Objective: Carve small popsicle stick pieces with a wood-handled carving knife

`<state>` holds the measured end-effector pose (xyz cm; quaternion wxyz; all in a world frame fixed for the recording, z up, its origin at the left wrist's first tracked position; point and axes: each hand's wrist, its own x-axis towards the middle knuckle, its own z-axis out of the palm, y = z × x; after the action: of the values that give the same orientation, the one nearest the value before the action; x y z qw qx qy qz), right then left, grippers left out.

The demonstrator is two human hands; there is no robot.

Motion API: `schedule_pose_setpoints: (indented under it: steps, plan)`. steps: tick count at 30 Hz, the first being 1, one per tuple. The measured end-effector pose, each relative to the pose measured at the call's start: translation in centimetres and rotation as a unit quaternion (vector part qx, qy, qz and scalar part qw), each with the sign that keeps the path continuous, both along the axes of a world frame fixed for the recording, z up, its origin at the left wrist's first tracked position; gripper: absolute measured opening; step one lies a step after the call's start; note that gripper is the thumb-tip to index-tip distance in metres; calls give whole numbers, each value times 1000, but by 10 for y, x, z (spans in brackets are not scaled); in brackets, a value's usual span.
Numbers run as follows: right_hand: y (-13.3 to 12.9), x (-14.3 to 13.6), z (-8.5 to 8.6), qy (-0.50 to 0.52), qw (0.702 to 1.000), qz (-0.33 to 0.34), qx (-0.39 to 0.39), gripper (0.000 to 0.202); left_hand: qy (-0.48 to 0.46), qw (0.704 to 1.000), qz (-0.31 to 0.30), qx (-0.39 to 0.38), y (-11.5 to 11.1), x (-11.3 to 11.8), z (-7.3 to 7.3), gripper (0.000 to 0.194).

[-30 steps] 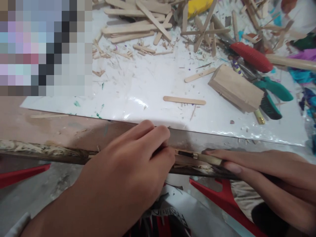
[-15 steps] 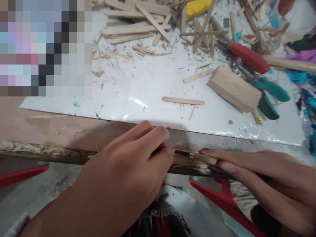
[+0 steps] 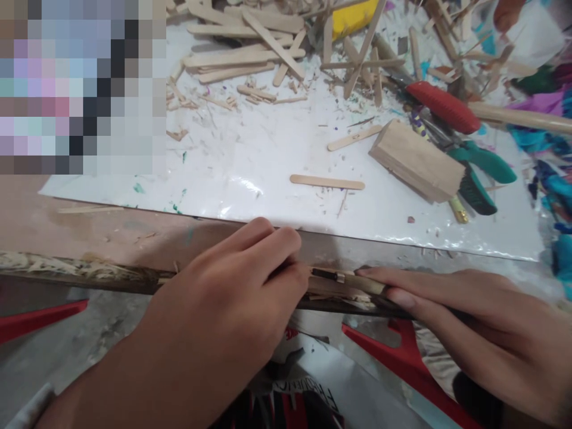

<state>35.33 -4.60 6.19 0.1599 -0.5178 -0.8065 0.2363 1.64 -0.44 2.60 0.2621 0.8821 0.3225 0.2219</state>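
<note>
Gripping one tool (image 3: 365, 284) at the table's (image 3: 107, 229) near edge, the right hand (image 3: 518, 325) aims it toward the left hand (image 3: 236, 286), whose curled fingers (image 3: 280, 245) hide its far end and any hold of their own, with two sticks (image 3: 327, 182), one block (image 3: 417, 161) and two green handles (image 3: 494, 162) beyond.

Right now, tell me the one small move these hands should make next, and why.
I'd probably ease the left hand slightly away before the right hand pushes the wood-handled tool: its dark end points towards the left hand, right up close, and I can't make out its tip there.
</note>
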Motion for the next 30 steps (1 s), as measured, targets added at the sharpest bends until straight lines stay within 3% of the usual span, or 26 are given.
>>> schedule_pose_setpoints:
  steps: [4, 14, 24, 30]
  plan:
    - [0, -4, 2, 9, 1000, 23, -20, 39, -9, 999, 19, 30, 3, 3, 0, 47]
    - [5, 1, -1, 3, 998, 62, 20, 37, -21, 998, 23, 50, 5, 1, -2, 50]
    - [-19, 5, -20, -96, 993, -9, 69, 36, -16, 999, 17, 30, 2, 0, 1, 47]
    - [-24, 24, -16, -117, 990, -39, 72, 31, -3, 1000, 10, 23, 0, -2, -4, 40]
